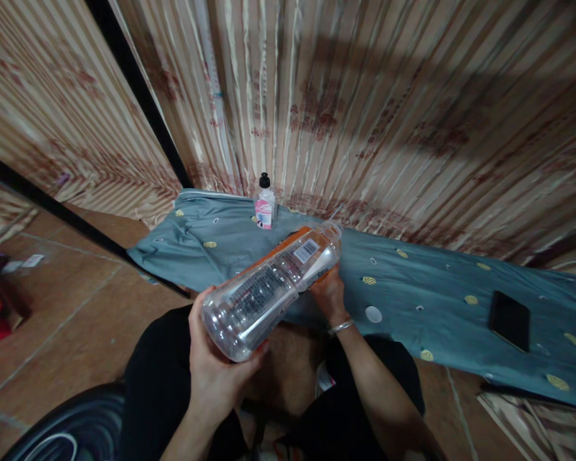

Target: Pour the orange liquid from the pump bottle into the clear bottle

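Observation:
An empty clear plastic bottle (273,282) with an orange and white label lies tilted in front of me, its bottom toward the camera. My left hand (216,365) grips the bottle's base from below. My right hand (329,294), with a silver bracelet on the wrist, holds the bottle near its neck, mostly hidden behind the bottle. The bottle hangs over a low surface covered by a teal patterned cloth (413,282). Black trousers cover my knees below the hands.
A small bottle with a black cap and pink label (264,203) stands at the cloth's far edge. A black phone (509,319) lies on the cloth at right, a small white disc (373,314) near my wrist. Striped curtains hang behind. A black round object sits bottom left.

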Demonstrator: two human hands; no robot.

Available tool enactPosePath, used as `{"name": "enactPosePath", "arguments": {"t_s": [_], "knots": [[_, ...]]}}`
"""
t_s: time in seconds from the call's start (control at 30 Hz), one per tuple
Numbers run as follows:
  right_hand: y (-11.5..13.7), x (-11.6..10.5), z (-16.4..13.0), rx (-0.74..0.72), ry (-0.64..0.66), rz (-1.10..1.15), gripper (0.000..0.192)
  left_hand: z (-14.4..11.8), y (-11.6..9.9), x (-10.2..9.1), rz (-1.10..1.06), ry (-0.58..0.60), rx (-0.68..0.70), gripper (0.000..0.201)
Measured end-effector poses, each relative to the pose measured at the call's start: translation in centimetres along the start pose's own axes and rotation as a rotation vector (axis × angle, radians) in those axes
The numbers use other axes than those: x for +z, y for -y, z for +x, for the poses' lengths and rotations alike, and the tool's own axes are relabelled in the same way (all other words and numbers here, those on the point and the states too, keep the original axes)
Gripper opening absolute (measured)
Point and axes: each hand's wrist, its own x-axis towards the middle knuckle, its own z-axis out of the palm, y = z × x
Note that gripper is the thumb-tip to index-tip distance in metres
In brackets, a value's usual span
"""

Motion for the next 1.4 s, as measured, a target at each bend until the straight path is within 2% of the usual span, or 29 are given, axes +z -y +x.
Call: {"name": "enactPosePath", "arguments": {"t_s": [0.3,0.6,0.87,1.23,1.4], "knots": [[-0.2,0.1,-0.1,-0.008,-0.011,0.002,0.095,-0.1,0.0,0.0,-0.003,0.008,0.012,0.101],[-0.2,0.2,0.0,-0.003,-0.002,-0.011,0.099,0.2,1.8,-0.4,0.022,0.003,0.112,0.105],[-0.3,0.2,0.0,-0.017,-0.021,-0.002,0.093,-0.1,0.0,-0.1,-0.025,-0.004,-0.031,0.109],[-0.5,0.3,0.0,-0.021,-0.016,0.03,0.094,-0.1,-0.2,-0.2,-0.097,0.036,-0.078,0.113],[0.0,0.1,0.0,0.007,0.006,0.048,0.097,-0.2,-0.3,-0.5,-0.059,0.045,-0.056,0.113]]}}
